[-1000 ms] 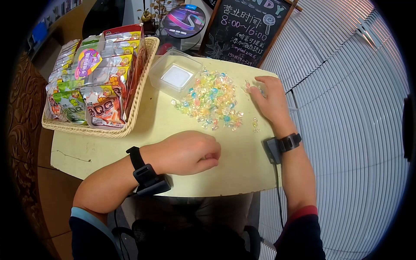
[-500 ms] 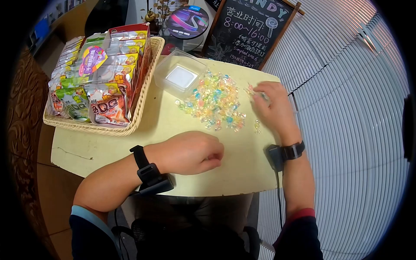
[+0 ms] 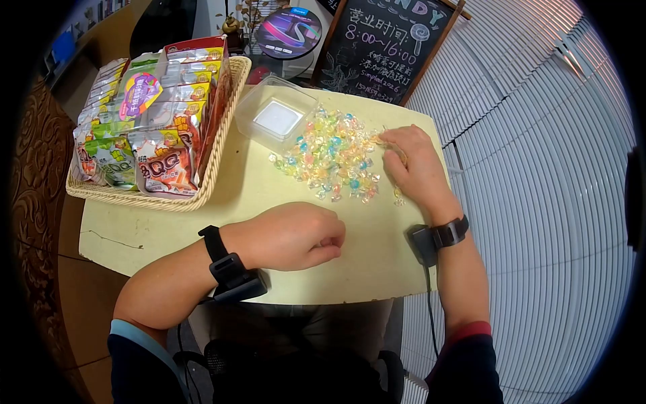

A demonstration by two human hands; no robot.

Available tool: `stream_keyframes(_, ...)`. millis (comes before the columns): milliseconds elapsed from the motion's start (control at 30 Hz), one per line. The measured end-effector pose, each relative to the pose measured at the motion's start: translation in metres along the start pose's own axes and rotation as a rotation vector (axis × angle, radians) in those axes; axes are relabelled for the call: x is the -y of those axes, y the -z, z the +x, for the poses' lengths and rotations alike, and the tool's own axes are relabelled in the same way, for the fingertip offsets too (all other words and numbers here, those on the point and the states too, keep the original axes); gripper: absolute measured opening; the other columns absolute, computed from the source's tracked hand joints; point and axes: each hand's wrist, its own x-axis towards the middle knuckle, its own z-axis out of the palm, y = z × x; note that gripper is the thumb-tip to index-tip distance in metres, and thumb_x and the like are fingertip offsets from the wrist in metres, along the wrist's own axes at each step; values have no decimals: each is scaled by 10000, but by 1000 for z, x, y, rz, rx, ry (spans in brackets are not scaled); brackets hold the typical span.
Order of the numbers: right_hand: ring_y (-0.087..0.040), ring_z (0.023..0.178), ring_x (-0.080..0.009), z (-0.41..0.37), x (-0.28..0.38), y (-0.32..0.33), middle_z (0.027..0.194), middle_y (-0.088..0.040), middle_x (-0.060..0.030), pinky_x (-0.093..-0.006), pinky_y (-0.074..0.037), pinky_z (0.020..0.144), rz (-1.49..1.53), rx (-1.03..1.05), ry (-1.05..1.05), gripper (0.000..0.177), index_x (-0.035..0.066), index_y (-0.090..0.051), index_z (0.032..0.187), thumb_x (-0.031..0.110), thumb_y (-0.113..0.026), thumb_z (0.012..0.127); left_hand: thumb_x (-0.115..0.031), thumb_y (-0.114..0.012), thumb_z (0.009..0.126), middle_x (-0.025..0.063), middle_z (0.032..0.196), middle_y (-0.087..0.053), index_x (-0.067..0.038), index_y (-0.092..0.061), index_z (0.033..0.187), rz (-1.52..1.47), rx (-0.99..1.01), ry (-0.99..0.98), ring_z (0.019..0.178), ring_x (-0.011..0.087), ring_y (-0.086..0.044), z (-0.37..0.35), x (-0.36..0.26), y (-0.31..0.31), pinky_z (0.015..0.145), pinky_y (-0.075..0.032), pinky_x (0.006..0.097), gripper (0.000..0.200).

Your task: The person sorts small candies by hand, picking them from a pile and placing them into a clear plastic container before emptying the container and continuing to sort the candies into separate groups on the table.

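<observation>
A spread pile of small clear-wrapped candies [image 3: 336,155] in yellow, pink, blue and green lies on the pale yellow table [image 3: 377,262]. My right hand [image 3: 416,161] is at the pile's right edge, its fingertips touching candies, thumb apart from the bent index finger. A few candies show in that gap and below the thumb. Nearer to me, my left hand [image 3: 289,236] rests on the table in a loose fist, with nothing visible in it. Behind the pile stands a clear plastic box [image 3: 245,124] with a white patch on its bottom.
At the left, a wicker basket [image 3: 222,161] holds several bagged snacks [image 3: 165,165]. A chalkboard sign [image 3: 377,54] stands behind the table, beside a round purple-and-black package [image 3: 289,32]. Metal blinds [image 3: 531,222] run along the right side. Cables hang from both wristbands.
My right hand has moved slightly left towards the pile, and loose candies at its fingertips are now against the pile's edge. My left hand keeps its place.
</observation>
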Motion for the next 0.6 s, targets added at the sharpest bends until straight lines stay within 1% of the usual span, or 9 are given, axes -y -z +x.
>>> stream_keyframes(33, -642, 1191, -384, 1, 1, -1, 1186, -739, -188, -469, -476, 1107, 27, -83, 47, 307, 4, -741, 1210, 79, -675, 920, -140, -731, 960, 126, 883, -672, -27, -708, 993, 6, -9, -22, 812, 320, -685, 0, 1, -1, 755, -548, 433, 120)
stream_keyframes(67, -642, 1191, -384, 0, 1, -4, 1186, -739, -188, -469, -476, 1107, 27, -83, 47, 307, 4, -741, 1210, 79, -675, 920, -140, -731, 960, 126, 883, -672, -27, -708, 993, 6, -8, -23, 812, 320, -685, 0, 2, -1, 755, -548, 433, 120)
stream_keyframes(133, -615, 1259, -392, -2, -1, -11, 1257, -717, -197, -473, -463, 1139, -45, -42, 180, 345, 21, -728, 1256, 65, -662, 921, -141, -729, 963, 125, 880, -670, -27, -706, 992, 9, -18, -33, 809, 317, -683, 0, 2, -1, 752, -546, 434, 120)
stream_keyframes(167, -615, 1259, -392, -3, -1, -11, 1257, -717, -197, -473, -463, 1139, -45, -42, 179, 345, 21, -728, 1256, 65, -662, 921, -141, -729, 963, 125, 880, -670, -27, -706, 992, 9, -17, -33, 809, 317, -683, 0, 2, -1, 752, -546, 434, 120)
stream_keyframes(233, -585, 1322, -401, -4, -2, -8, 1332, -692, -200, -489, -442, 1171, 19, -53, 58, 383, 31, -713, 1307, 60, -648, 931, -141, -728, 965, 123, 874, -666, -27, -705, 993, 7, -17, -37, 806, 317, -681, 0, 2, 0, 748, -543, 435, 119)
stream_keyframes(367, -582, 1328, -401, -4, -8, -7, 1372, -676, -202, -504, -434, 1175, 5, -151, -13, 385, 33, -713, 1312, 57, -641, 935, -141, -726, 966, 120, 869, -664, -29, -705, 992, 0, -23, -39, 804, 317, -679, -1, 3, -1, 746, -542, 435, 117)
stream_keyframes(467, -563, 1360, -407, -5, -11, -10, 1411, -657, -210, -517, -417, 1191, -3, -67, 56, 383, 39, -709, 1330, 88, -647, 956, -143, -725, 968, 117, 870, -664, -29, -704, 989, 8, -14, -40, 803, 318, -677, 0, 3, -1, 746, -540, 437, 117)
stream_keyframes(533, -547, 1390, -405, -5, -13, -15, 1443, -640, -213, -523, -398, 1209, -40, 60, 103, 390, 47, -694, 1365, 132, -639, 988, -145, -724, 970, 116, 870, -662, -30, -704, 987, 19, -11, -42, 805, 317, -675, 1, 3, -1, 749, -539, 437, 118)
stream_keyframes(600, -541, 1401, -406, -5, -13, -14, 1448, -639, -213, -528, -389, 1217, -36, 59, 51, 397, 49, -684, 1382, 149, -633, 1000, -161, -712, 965, 129, 884, -679, -27, -704, 967, 8, -4, -16, 834, 339, -683, 1, -1, 1, 770, -544, 449, 134)
